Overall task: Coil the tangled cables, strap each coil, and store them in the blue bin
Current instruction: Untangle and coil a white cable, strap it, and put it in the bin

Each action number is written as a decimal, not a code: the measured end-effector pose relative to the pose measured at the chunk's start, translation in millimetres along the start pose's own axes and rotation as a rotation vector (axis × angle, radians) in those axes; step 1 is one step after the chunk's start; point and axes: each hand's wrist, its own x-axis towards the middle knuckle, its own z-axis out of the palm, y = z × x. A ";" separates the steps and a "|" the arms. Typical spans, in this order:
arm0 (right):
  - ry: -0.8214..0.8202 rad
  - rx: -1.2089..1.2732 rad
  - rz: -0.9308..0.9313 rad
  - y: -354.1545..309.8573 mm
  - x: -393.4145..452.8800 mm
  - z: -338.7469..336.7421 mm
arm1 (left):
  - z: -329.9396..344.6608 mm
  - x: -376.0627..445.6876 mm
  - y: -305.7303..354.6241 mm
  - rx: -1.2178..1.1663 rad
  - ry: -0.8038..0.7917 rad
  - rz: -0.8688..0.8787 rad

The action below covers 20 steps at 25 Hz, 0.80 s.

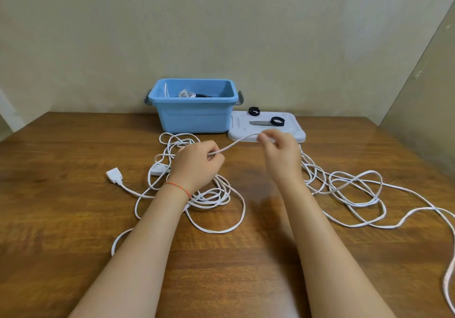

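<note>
Step in hand, by my reading: untangling and starting a coil. White cable sprawls in loose loops over the surface. Left hand grips a strand in a curled fist; right hand pinches the same strand, taut between them. Next: draw in slack, lay even loops. Blue bin stands beyond, straps on its lid.

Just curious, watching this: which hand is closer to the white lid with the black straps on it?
The right hand. It holds the cable just in front of the lid, overlapping its near edge in view. The left hand grips the cable farther left, in front of the bin.
</note>
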 end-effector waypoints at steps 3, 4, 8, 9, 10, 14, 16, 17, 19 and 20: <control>0.131 -0.058 0.126 13.3 6.8 -2.6 | 1.6 0.5 -5.8 0.023 0.013 0.015; 0.143 -0.075 0.136 15.4 7.7 -3.7 | 2.2 1.6 -7.0 0.044 0.043 0.014; 0.352 -0.256 0.149 13.7 6.1 -15.0 | -1.8 6.6 -14.6 0.128 0.202 0.021; 0.354 -0.367 0.083 10.6 3.8 -14.7 | -1.4 6.8 -15.8 0.136 0.188 0.034; 0.302 -0.447 0.007 5.1 0.3 -11.2 | 0.6 7.2 -16.8 0.159 0.158 0.049; 0.030 -0.662 -0.261 -18.2 -21.5 23.1 | 15.1 7.2 -14.1 0.353 0.055 0.079; 0.053 -0.626 -0.312 -26.6 -27.6 31.0 | 18.9 8.6 -14.6 0.414 0.022 0.047; 0.086 -0.601 -0.342 -26.5 -27.9 31.7 | 19.3 9.0 -14.8 0.437 0.016 0.032; 0.039 -0.618 -0.441 -19.1 -27.3 32.8 | 20.0 9.9 -13.8 0.462 0.015 0.045; -0.036 -0.679 -0.498 -13.4 -26.3 34.9 | 21.1 10.1 -11.6 0.467 0.023 0.074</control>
